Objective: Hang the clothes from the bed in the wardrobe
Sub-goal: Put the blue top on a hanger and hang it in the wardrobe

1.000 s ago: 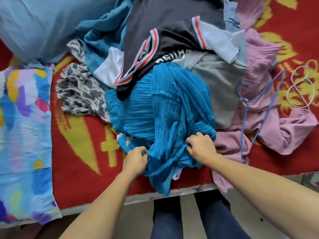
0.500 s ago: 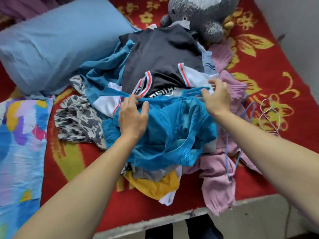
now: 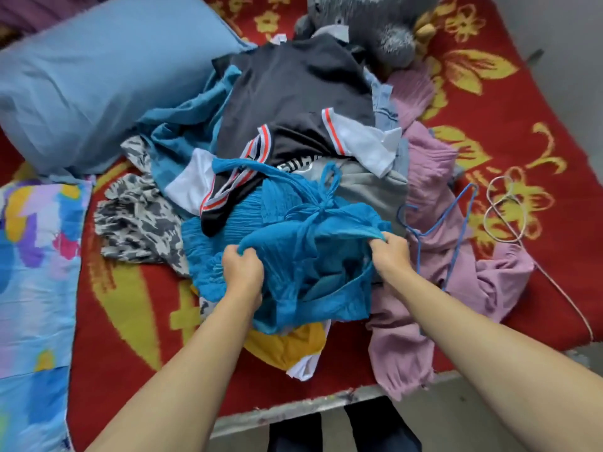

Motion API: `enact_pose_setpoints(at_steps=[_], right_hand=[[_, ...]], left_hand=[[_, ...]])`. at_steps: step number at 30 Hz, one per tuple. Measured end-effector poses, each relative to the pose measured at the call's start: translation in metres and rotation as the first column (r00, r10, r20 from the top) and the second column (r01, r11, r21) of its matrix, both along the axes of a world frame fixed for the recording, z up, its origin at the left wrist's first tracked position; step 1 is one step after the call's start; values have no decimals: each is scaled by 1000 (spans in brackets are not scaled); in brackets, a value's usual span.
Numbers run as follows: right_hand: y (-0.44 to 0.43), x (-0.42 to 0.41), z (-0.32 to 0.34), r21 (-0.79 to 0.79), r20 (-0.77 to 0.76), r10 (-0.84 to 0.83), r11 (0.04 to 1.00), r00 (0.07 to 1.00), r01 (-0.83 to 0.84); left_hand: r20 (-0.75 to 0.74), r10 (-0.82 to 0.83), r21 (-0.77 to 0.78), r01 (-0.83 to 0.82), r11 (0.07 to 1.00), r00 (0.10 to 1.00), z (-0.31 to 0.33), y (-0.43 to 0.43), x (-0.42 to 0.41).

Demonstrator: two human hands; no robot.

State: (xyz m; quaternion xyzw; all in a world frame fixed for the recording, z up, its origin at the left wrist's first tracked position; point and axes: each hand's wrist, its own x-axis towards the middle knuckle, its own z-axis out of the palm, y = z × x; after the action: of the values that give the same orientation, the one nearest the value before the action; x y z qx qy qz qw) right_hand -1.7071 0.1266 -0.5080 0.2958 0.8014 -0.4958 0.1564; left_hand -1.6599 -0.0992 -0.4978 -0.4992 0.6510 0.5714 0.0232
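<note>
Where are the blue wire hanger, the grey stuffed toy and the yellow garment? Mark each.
blue wire hanger [image 3: 447, 212], head view, on its slanted wire arm.
grey stuffed toy [image 3: 368, 24], head view, on its furry body.
yellow garment [image 3: 287, 344], head view, on its exposed fold.

Big blue pillow [image 3: 98, 93] top left, grey plush [image 3: 375, 24] up top beside it. Multicolour sheet [image 3: 32, 272] down the left edge. White cord [image 3: 504, 240] looped at right, all on a red-and-yellow floral blanket [image 3: 98, 370].
</note>
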Motion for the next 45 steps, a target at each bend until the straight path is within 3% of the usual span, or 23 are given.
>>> enact_pose_setpoints(at_steps=[2,4,6,7,8,10,12,16,18,19,21,24,28,33,37,41,45], right_hand=[[7,-16,35,-8,-53,18,1000,998,-19],[8,-32,72,-39,-104,66,997,992,-71],[6,-46,111,-71,-149,139,986,979,-150],[4,-52,132,-81,-162,169,980,972,-184],[2,-57,155,-87,-180,196,973,964,-214],[1,-65,198,-61,-237,239,964,942,-260],[2,-70,240,-77,-305,255,954,918,-290],[3,-64,315,-125,-439,281,921,853,-368],[2,-55,352,-140,-481,293,905,826,-402],[1,-49,369,-123,-496,306,902,813,-415],[3,-35,398,-95,-518,318,901,794,-423],[3,-7,428,-78,-569,291,912,769,-402],[-1,42,473,32,-725,290,921,625,-389],[0,88,565,65,-889,193,951,414,-303],[6,120,627,17,-937,108,964,331,-267],[19,134,651,-28,-943,60,965,326,-260],[33,114,621,-74,-897,58,958,438,-278]], left_hand=[[-72,298,189,-280,941,952,30,1,-10],[-106,452,241,-418,876,886,58,-2,-18],[-70,323,25,-322,946,944,88,-7,-16],[-4,130,-165,-129,978,991,107,-8,-12],[81,-73,-320,95,943,994,125,-9,-7],[208,-363,-526,417,741,908,166,-9,5],[287,-484,-673,533,512,827,211,-12,17],[523,-540,-756,652,63,659,285,-26,40],[582,-512,-739,673,-11,631,315,-41,51],[550,-537,-742,669,37,640,331,-50,57],[314,-635,-723,611,321,706,361,-69,73],[-134,-557,-602,379,703,820,398,-87,104],[-510,-323,-384,125,915,797,443,-96,137],[-769,-122,-171,-18,985,627,521,-86,159],[-801,-111,-136,3,991,589,577,-97,160],[-823,-219,-245,20,969,524,612,-76,167],[-725,-362,-429,26,903,586,586,-53,151]])
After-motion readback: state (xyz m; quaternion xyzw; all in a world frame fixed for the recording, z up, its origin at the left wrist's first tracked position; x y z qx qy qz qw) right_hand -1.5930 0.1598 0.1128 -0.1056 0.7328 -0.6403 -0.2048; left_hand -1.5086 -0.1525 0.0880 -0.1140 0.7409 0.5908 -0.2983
